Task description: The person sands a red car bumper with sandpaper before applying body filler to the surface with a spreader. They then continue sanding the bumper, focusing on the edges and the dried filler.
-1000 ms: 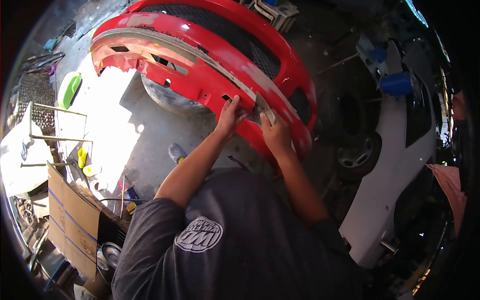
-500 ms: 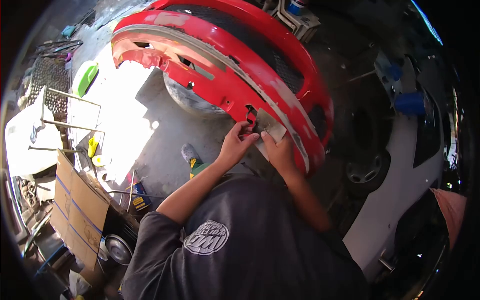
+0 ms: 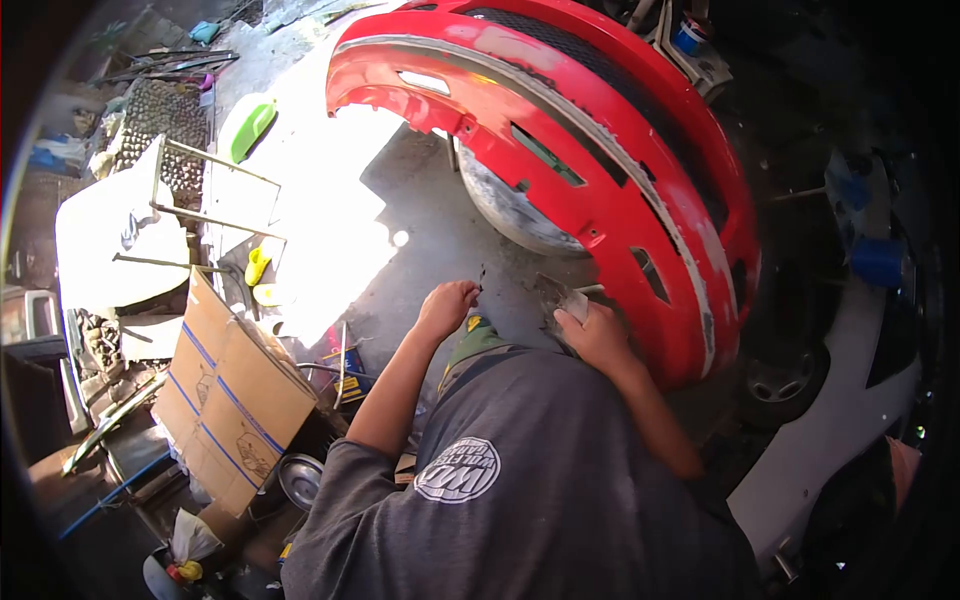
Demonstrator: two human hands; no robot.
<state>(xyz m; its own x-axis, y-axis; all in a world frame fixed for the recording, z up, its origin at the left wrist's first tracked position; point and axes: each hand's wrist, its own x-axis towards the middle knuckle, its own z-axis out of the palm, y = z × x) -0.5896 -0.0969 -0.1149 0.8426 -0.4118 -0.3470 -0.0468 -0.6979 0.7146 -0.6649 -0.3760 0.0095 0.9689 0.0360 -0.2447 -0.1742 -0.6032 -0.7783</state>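
My left hand (image 3: pixel 447 310) is pinched around a small thin dark piece (image 3: pixel 482 278) above the grey floor, left of the bumper's lower edge. My right hand (image 3: pixel 597 335) grips a flat greyish sheet (image 3: pixel 567 298), its thumb lying on top. The large red bumper (image 3: pixel 600 222) curves across the upper right, with pale sanded patches and a long grey strip. It rests over a round whitish object (image 3: pixel 510 205), and its near end lies just beyond my right hand.
A cardboard sheet (image 3: pixel 235 385) leans at the left below a metal frame (image 3: pixel 220 211). Yellow footwear (image 3: pixel 257 266) and a green object (image 3: pixel 252 130) lie on the sunlit floor. A light-coloured car body (image 3: pixel 815 430) stands at the right.
Both hands have come away from the bumper and moved apart. The small dark piece now shows in my left hand, the sheet in my right. The view has shifted, placing the bumper farther right.
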